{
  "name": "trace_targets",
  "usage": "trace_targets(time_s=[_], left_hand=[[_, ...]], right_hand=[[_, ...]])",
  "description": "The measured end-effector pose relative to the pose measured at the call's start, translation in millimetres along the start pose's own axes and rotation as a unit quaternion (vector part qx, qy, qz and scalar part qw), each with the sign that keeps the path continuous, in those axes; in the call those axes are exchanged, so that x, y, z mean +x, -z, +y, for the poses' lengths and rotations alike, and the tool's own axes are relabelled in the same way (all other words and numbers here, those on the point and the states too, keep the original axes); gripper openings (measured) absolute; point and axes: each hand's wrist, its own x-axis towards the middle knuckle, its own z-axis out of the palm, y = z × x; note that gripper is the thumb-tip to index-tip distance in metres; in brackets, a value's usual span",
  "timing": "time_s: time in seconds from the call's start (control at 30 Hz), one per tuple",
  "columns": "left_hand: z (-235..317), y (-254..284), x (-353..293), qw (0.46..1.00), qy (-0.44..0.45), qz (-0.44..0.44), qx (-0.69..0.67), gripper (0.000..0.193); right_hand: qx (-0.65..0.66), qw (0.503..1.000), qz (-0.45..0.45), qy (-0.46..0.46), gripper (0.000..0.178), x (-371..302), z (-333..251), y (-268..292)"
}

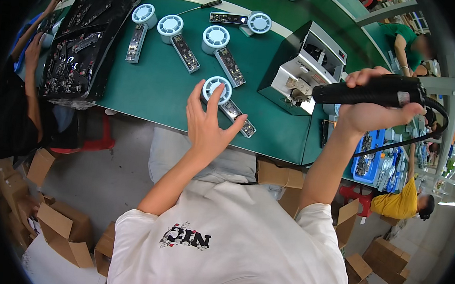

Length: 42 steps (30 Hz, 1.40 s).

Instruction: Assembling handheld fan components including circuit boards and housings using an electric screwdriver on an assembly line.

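My right hand (370, 106) is wrapped round a black corded electric screwdriver (368, 92). Its tip points left and reaches the metal outlet at the front of a boxy screw feeder (302, 68). On the green table, my left hand (206, 121) spreads its fingers over a handheld fan (233, 111) with a light blue round head and a bare circuit board in its handle. The index finger lies on the fan's head, and the thumb is by the handle's right side. Beyond it lie more such fans (215, 37), (170, 28), (143, 15), (258, 23) with boards exposed.
A thin screwdriver (211, 4) with a black handle lies at the far side. At left stands a black tray (80, 44) of circuit parts, with a co-worker's arms (34, 52) beside it. A blue bin (368, 156) sits at right. Cardboard boxes (66, 231) stand on the floor.
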Motion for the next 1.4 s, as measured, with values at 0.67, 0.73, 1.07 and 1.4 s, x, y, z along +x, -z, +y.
trace_targets(time_s=[0.67, 0.73, 1.07, 1.4], left_hand=[[-3, -2, 3, 0.999, -0.035, 0.012, 0.001, 0.080], [-2, -1, 3, 0.999, -0.036, 0.012, 0.002, 0.080], [-4, -1, 3, 0.999, -0.037, 0.015, 0.007, 0.081], [-6, -3, 1, 0.999, -0.035, 0.007, -0.005, 0.080]], right_hand=[[0.151, 0.983, -0.102, -0.027, 0.113, -114, -8, 3], [0.150, 0.984, -0.093, -0.028, 0.113, -115, -5, 2], [0.130, 0.987, -0.076, -0.062, 0.109, -114, 9, -1], [0.202, 0.958, -0.201, -0.025, 0.116, -107, 17, 2]])
